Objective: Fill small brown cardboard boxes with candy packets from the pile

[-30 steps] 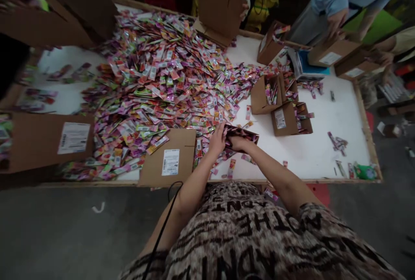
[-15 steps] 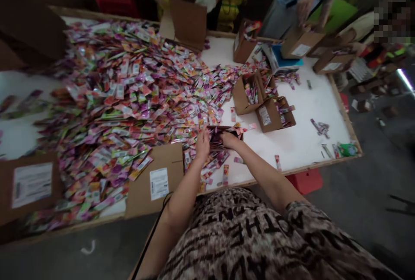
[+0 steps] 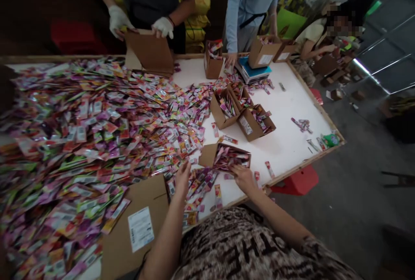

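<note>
Within the last second, the left hand (image 3: 182, 179) has released the side of the small open carton (image 3: 207, 156) and is now beside the pile of stick sachets (image 3: 129, 120). Its fingers are held close together; whether they pinch a sachet cannot be told. The right hand (image 3: 244, 179) has withdrawn from the interior to the near rim, fingers bent; its grip on rim or sachet cannot be told. The carton rests on the white table (image 3: 282, 118), apparently stable without left-hand support, its loose sachets (image 3: 227, 157) now exposed.
</note>
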Tool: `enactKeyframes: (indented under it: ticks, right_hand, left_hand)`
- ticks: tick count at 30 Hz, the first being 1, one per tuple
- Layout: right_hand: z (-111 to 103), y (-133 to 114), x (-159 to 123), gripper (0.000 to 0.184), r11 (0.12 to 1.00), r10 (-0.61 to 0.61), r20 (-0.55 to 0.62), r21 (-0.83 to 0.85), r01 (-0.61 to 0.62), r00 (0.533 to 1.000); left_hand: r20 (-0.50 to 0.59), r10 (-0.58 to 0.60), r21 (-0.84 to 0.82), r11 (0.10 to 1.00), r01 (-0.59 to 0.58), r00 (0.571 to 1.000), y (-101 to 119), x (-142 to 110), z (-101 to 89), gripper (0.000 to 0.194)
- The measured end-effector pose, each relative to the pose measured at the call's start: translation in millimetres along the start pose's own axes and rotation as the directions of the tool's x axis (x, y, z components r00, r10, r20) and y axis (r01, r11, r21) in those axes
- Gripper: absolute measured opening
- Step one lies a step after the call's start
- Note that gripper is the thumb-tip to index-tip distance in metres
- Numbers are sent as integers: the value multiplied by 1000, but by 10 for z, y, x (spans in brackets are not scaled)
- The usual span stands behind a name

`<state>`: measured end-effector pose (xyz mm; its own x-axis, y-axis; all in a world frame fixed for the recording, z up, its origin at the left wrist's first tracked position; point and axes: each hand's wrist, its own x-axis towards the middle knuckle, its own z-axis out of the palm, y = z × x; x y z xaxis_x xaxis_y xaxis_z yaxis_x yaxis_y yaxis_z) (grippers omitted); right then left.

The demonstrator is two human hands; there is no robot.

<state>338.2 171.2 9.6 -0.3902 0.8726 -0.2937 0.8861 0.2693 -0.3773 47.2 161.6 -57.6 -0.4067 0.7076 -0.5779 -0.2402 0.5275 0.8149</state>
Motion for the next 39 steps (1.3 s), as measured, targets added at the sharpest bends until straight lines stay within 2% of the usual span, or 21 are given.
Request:
enactKeyframes:
  ticks: [2, 4, 6, 9, 11, 13, 15, 16, 17, 18, 19, 21, 23, 25, 26, 29, 32, 35, 37, 39]
  right_hand:
    - [-171, 254, 22, 45, 986, 161, -70, -32, -163, 984]
    - [-381, 482, 204, 42, 935, 332, -87, -99, -340, 939]
    - [-572, 650, 487, 44, 876, 447, -89, -160, -456, 890]
    - [-770, 763, 888, 49, 847, 485, -98, -194, -495, 869]
    - [-876, 783, 1041, 46, 854, 480, -76, -187, -485, 874]
    - [-1005, 822, 1108, 38, 888, 436, -46, -138, -438, 899]
    - [-1172, 922, 1152, 35, 919, 374, -134, -78, -386, 918]
    - [-1261, 997, 1185, 36, 920, 362, -229, -64, -385, 903]
    - [-1344, 1083, 1229, 40, 907, 376, -327, -60, -416, 867]
    - [-1411, 1174, 1281, 48, 883, 409, -388, -60, -465, 826]
    - [-1454, 1264, 1333, 56, 856, 450, -388, -68, -512, 804]
    - [-1453, 1419, 1392, 57, 827, 508, -265, -118, -550, 820]
    - [-1344, 1537, 1336, 42, 838, 493, -147, -186, -513, 858]
    - [-1184, 1643, 1155, 34, 839, 470, -144, -233, -491, 871]
    - [-1107, 1706, 1036, 35, 827, 482, -160, -242, -508, 861]
    - [-995, 1972, 718, 41, 736, 607, -184, -236, -634, 773]
    - [-1140, 2335, 703, 40, 644, 714, -197, -192, -741, 672]
    - [-1462, 2684, 1102, 41, 620, 746, -225, -109, -777, 627]
    - [-1692, 2844, 1534, 39, 646, 732, -241, -54, -762, 637]
    - [-1890, 2926, 2023, 37, 687, 698, -257, -24, -726, 669]
  left_hand:
    - [32, -82, 102, 992, 78, 996, -230, -30, 84, 54]
    - [76, -111, 263, 961, 87, 991, -456, -81, 190, 39]
    - [110, -76, 469, 883, 16, 991, -657, -139, 273, 30]
    - [137, 5, 662, 743, -96, 991, -887, -187, 301, 37]
    - [146, 29, 686, 718, -122, 989, -988, -174, 260, 39]
    - [162, 13, 654, 747, -117, 987, -1048, -137, 198, 39]
    - [177, -14, 599, 795, -97, 984, -1074, -100, 140, 41]
    - [180, -21, 569, 818, -86, 983, -1078, -88, 119, 42]
    - [183, -22, 540, 838, -81, 983, -1076, -81, 106, 42]
    - [184, -23, 518, 852, -77, 983, -1072, -79, 100, 42]
    - [178, -25, 506, 860, -70, 984, -1065, -80, 103, 41]
    - [153, -29, 514, 856, -54, 988, -1054, -86, 126, 39]
    - [121, -33, 551, 833, -39, 992, -1051, -89, 160, 36]
    - [103, -26, 586, 810, -40, 994, -1057, -86, 189, 33]
    - [107, -17, 596, 802, -51, 994, -1062, -84, 199, 33]
    - [125, 19, 612, 786, -93, 992, -1076, -82, 211, 33]
    - [121, 53, 626, 771, -118, 991, -1097, -87, 205, 34]
    - [108, 72, 625, 771, -124, 992, -1157, -93, 181, 37]
    - [104, 81, 617, 776, -129, 991, -1220, -99, 159, 40]
    - [106, 96, 608, 781, -141, 990, -1289, -107, 139, 43]
